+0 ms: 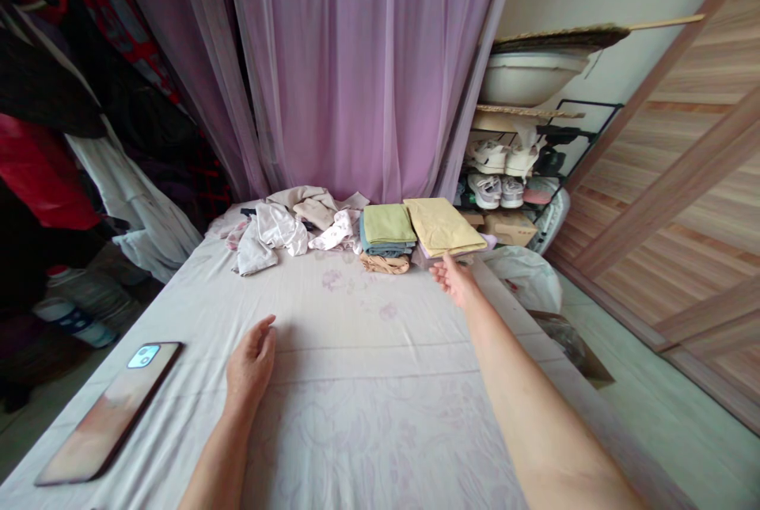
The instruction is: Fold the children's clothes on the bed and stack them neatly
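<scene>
A yellow folded cloth (445, 226) lies on top of a pile at the far right of the bed. At its front edge is my right hand (454, 279), fingers loosely bent and apart, with nothing visible in them; whether the fingertips touch the cloth I cannot tell. Left of that pile stands a neat stack with a green folded cloth (387, 223) on top, blue-grey ones under it and a tan folded cloth (385, 263) at the bottom. My left hand (252, 359) hovers over or rests on the sheet, loosely curved, thumb apart from the fingers, and empty.
Crumpled light clothes (285, 225) lie at the bed's back left. A phone (112, 411) rests face down on the bed sheet (380, 399) at left. Beyond are a purple curtain (350, 66), a shoe rack (585, 138) at right and hanging clothes (136, 185) at left.
</scene>
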{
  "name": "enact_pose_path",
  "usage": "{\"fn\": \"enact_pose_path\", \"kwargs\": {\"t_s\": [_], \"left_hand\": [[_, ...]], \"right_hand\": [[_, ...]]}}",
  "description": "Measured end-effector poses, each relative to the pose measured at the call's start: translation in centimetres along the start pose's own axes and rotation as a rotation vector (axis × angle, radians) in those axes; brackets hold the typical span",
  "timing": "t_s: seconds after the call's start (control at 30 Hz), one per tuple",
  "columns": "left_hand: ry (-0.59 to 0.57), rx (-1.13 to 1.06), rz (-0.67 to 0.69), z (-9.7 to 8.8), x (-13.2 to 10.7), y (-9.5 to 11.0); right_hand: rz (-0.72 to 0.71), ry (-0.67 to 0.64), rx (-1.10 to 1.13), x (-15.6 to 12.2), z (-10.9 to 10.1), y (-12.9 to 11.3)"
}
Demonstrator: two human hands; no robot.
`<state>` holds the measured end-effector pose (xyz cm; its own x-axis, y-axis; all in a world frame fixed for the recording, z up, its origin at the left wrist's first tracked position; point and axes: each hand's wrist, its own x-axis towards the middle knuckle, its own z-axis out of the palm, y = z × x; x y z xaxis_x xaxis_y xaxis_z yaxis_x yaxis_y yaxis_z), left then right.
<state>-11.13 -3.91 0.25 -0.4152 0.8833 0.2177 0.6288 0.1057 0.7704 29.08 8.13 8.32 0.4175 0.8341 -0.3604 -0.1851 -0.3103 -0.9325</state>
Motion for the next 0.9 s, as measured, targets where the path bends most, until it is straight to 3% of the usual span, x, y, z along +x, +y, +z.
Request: {"fn": "enact_pose_path", "kwargs": {"t_s": [0.2,0.33,0.57,0.7,0.9], "left_hand": [[0.002,0.025,0.052,0.0,0.1,0.2],[-0.036,0.104,0.098,-0.1,0.3,0.3],[-0.062,0.393,0.264,0.4,0.0,1.0],[-0.108,0.535,0.237,0.7,-0.5,1.7],[-0.109,0.538,0.250,0.5,-0.7,1.9]], "right_hand": [[-0.112,-0.051,-0.040,-4.5,0.2,5.5],[-0.222,-0.083,-0.029,-6.4,0.8,7.8],[-0.328,-0.075,0.012,-7.3,1.4,9.2],[-0.380,-0.068,-0.016,-7.0,1.2,9.9],[-0.474,-0.042,-0.106,-7.1,1.2,10.2]]}}
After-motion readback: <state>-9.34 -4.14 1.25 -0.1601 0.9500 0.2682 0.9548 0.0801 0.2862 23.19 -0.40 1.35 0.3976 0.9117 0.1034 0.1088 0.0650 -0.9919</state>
